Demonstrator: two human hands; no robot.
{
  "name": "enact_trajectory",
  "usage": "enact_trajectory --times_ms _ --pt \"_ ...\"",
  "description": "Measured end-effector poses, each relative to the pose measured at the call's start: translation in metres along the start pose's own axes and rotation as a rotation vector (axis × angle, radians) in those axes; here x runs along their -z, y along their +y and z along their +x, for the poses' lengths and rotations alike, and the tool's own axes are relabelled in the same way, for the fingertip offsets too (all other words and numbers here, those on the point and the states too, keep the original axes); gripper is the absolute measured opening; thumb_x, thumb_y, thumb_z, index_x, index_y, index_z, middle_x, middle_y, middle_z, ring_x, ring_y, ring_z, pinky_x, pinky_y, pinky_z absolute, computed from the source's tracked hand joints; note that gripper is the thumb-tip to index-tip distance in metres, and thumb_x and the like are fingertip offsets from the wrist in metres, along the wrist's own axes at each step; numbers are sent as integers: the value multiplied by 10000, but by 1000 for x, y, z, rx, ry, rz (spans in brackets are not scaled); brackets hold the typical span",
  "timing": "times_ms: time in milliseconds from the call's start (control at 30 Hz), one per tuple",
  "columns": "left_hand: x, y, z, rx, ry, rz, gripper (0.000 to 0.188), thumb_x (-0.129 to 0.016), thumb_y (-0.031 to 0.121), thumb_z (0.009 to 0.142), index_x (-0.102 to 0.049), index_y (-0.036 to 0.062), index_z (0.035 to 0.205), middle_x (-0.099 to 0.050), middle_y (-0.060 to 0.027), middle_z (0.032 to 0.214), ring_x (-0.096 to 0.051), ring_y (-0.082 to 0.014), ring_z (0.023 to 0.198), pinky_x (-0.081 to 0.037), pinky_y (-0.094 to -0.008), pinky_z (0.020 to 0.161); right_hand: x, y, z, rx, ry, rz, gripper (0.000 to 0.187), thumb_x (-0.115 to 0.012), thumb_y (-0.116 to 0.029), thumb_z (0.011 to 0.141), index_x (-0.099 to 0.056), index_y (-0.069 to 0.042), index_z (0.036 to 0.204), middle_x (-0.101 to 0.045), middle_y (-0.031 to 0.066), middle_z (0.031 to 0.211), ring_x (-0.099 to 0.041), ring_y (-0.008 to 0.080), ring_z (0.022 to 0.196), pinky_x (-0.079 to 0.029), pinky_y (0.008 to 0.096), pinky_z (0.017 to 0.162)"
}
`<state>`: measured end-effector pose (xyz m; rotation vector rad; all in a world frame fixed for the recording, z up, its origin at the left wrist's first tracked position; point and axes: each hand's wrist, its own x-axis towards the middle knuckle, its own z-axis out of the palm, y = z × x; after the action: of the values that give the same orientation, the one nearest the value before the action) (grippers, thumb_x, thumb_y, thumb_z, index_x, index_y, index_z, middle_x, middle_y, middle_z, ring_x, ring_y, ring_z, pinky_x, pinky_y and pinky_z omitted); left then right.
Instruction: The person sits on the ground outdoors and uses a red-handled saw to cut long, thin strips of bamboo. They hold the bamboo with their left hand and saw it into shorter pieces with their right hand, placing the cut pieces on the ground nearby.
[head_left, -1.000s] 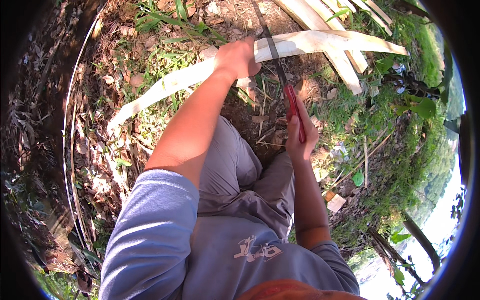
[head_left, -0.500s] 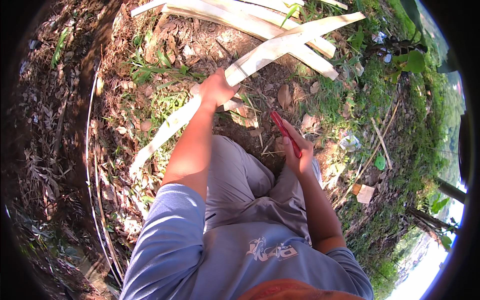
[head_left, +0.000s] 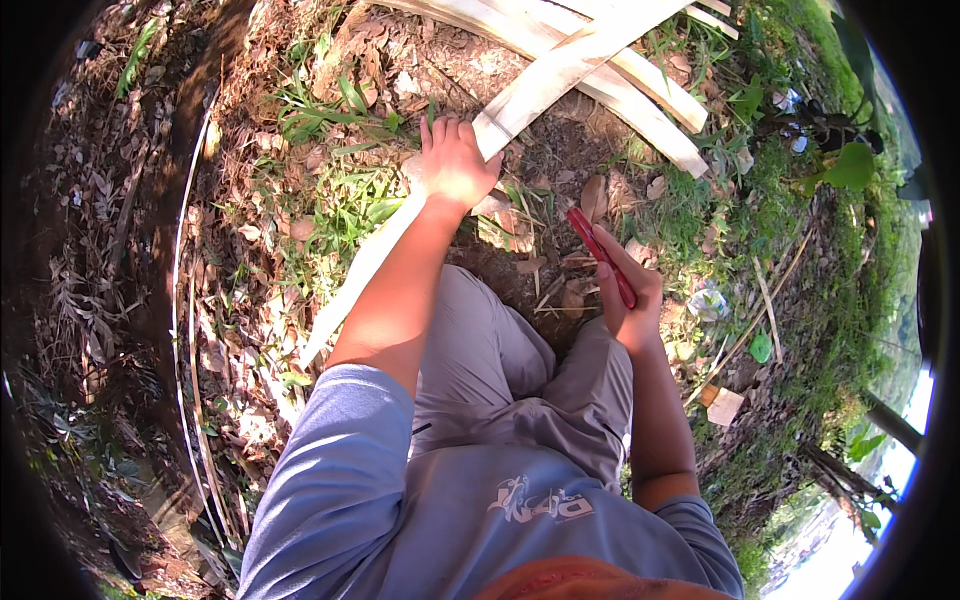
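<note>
A long, pale split-bamboo strip [head_left: 545, 82] slants from the ground at the left of my legs up to the far right, over other strips. My left hand [head_left: 456, 165] lies across its middle, the fingers over the far edge and the thumb at the near side, closed on it. My right hand [head_left: 632, 290], right of the strip and above my right knee, is closed around a slim red tool [head_left: 600, 255]. That tool points up and left, apart from the bamboo. No blade shows on it, so I cannot tell its exact kind.
More split bamboo strips [head_left: 640, 118] lie crossed at the far side. Leaf litter and grass tufts [head_left: 350, 190] cover the ground. To the right are crumpled clear plastic [head_left: 708, 304], a green scrap [head_left: 760, 346], a small wooden block [head_left: 724, 407] and thin sticks [head_left: 768, 300].
My left hand has shifted a little up and right along with the strip, its fingers now straighter. The right hand appears farther right with the red tool. The whole view has shifted slightly.
</note>
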<state>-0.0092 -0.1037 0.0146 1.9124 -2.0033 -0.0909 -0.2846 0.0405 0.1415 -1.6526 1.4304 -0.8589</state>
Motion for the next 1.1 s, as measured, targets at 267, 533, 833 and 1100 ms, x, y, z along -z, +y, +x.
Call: enact_trajectory --times_ms 267,533,833,1100 --pt "5 -5 -2 -30 -16 -56 664 -793 471 910 -625 -46 1293 -640 -226 1407 -446 -371 1510 -179 -568 1348 -11 -12 -8 -31 42 -5 447 -642 -63 1041 -671 -44 1487 -646 38 759 -548 58 667 -473 252 643" --pt "13 -2 7 29 -335 -55 749 -775 542 925 -609 -22 1390 -622 -220 1481 -425 -347 1549 -146 -532 1364 -10 -3 -28 -33 -15 -75 484 -653 -115 1040 -638 -42 1519 -761 132 878 -681 148 694 -539 287 704" --pt "10 4 -3 -19 -174 -110 759 -798 432 900 -571 9 1487 -676 -154 1390 -550 -340 1398 -366 -488 1217 -6 3 -15 50 -101 -42 506 -618 -130 1065 -580 41 1540 -792 129 952 -684 148 707 -551 305 712" --pt "31 6 10 70 -418 -94 821 -798 562 843 -567 -13 1382 -754 -250 1217 -697 -371 1238 -340 -557 1256 -69 4 70 232 20 -27 479 -604 -20 1031 -642 -24 1509 -767 126 954 -565 115 696 -396 380 1115"
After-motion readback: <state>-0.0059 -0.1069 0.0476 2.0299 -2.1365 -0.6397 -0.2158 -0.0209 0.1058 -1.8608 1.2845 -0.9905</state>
